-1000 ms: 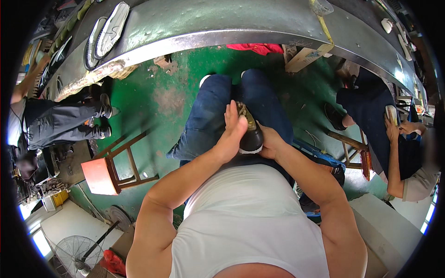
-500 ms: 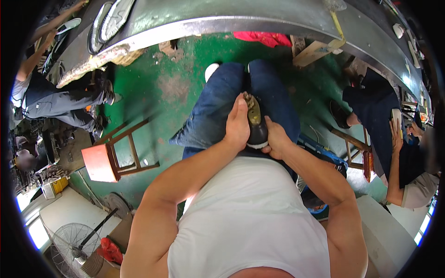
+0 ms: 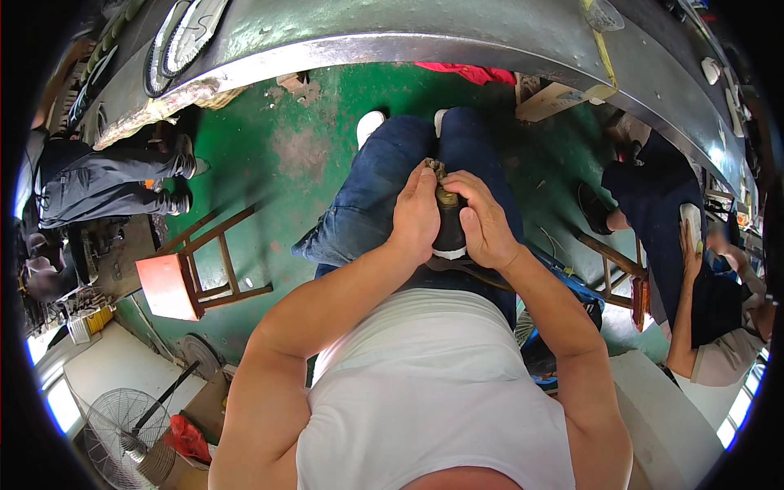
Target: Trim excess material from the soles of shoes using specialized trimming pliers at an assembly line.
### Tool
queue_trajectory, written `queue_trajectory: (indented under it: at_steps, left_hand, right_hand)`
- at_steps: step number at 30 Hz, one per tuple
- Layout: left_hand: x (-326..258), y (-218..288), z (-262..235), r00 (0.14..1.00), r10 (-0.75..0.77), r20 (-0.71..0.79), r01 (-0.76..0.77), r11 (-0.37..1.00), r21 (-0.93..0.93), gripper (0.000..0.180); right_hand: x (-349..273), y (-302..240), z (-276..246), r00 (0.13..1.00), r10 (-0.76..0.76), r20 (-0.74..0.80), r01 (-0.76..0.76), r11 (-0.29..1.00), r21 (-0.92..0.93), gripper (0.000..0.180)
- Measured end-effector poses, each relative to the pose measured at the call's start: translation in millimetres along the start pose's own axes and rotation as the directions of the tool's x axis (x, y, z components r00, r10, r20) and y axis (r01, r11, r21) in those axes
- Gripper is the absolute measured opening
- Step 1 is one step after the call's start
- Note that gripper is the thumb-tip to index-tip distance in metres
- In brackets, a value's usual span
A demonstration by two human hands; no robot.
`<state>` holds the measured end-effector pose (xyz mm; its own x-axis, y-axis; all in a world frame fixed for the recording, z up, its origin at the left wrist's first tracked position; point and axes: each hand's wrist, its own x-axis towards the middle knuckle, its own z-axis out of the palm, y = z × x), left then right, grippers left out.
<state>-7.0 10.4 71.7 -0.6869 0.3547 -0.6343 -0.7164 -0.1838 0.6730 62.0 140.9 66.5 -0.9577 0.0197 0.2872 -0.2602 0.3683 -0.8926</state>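
A dark shoe upper (image 3: 449, 233) with a white edge at its near end rests over my lap, between my two hands. An olive-yellow shoe last shows in its opening, partly covered by fingers. My left hand (image 3: 418, 211) is wrapped along the left side, its fingers out of sight beneath. My right hand (image 3: 485, 222) grips from the right, with its fingers bent over the top at the far end and the thumb against the side. The underside of the shoe is hidden.
A metal-edged workbench (image 3: 392, 45) curves across the far side, with white shoe soles (image 3: 194, 34) on its left. A stool (image 3: 169, 286) stands at left, a fan (image 3: 129, 441) lower left. At right, a co-worker (image 3: 653, 188) sits holding a pale shoe piece; another person's legs (image 3: 114, 184) are at left.
My right hand has moved from the shoe's near end up its side, and its fingers now curl over the top of the last. My left hand keeps its hold.
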Motion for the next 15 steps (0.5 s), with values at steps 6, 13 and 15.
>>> queue_trajectory:
  at_steps: [6, 13, 15]
  left_hand:
    - [2.3, 9.4, 1.3, 0.992, -0.110, -0.069, 0.106, 0.992, -0.067, 0.045]
    - [16.4, 11.5, -4.1, 0.988, -0.155, -0.024, 0.151, 0.982, -0.111, 0.028]
    - [16.2, 12.8, -5.0, 0.984, -0.176, -0.009, 0.174, 0.977, -0.127, 0.026]
  right_hand:
    - [7.6, 6.1, 8.8, 0.999, 0.005, -0.041, -0.006, 1.000, -0.021, 0.025]
    - [14.3, 8.7, 8.3, 0.999, 0.030, -0.020, -0.032, 0.994, -0.101, 0.024]
    - [21.5, 4.4, -2.3, 0.994, 0.073, 0.077, -0.068, 0.996, -0.062, 0.030]
